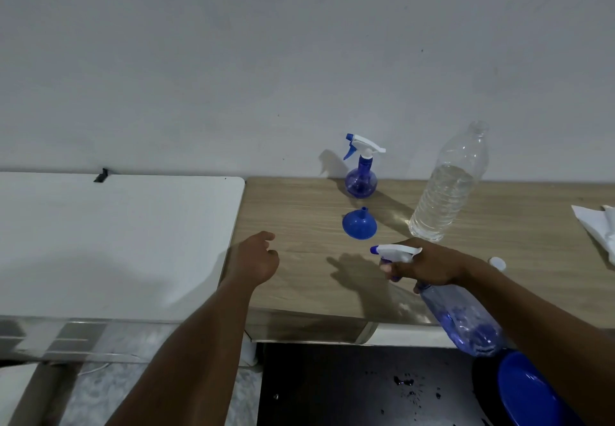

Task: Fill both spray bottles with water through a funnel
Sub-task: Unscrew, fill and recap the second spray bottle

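My right hand (424, 267) grips a blue spray bottle (466, 319) round its neck, just under the white trigger head, and holds it tilted above the wooden table's front edge. A second blue spray bottle (361, 177) with its white head on stands upright by the wall. In front of it a blue funnel (359, 224) lies mouth down on the table, spout up. A clear plastic water bottle (447, 189), uncapped and over half full, stands to the funnel's right. My left hand (258, 257) hovers over the table's left edge, fingers loosely curled, holding nothing.
The wooden table (299, 275) abuts a white table (116, 242) on the left. A white bottle cap (497, 263) lies behind my right wrist. White cloth or paper (595, 225) sits at the far right. A blue round object (529, 392) is below the table at the lower right.
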Demonstrator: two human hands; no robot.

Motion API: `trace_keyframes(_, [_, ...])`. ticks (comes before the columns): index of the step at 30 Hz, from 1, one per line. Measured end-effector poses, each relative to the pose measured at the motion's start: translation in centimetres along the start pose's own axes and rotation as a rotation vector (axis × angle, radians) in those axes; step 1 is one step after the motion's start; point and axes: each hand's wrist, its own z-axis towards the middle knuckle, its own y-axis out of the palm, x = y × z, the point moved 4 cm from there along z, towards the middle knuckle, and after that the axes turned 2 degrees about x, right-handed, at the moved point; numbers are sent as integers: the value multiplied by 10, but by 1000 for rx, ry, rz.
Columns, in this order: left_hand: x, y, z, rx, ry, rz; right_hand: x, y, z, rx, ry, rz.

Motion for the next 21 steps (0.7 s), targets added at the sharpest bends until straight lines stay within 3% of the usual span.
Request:
trace_keyframes(8, [4,-2,0,6,8,3,-13,9,6,2,-53,0])
trace_keyframes(12, [9,-4,2,3,22,-18,-51,-11,15,183,-215,108])
trace_keyframes(18, [27,-18,13,71,81,-46,-121,-46,38,537,-418,-67])
trace_keyframes(21, [37,-27,20,86,87,-56,-143,-57,65,601,-427,-131])
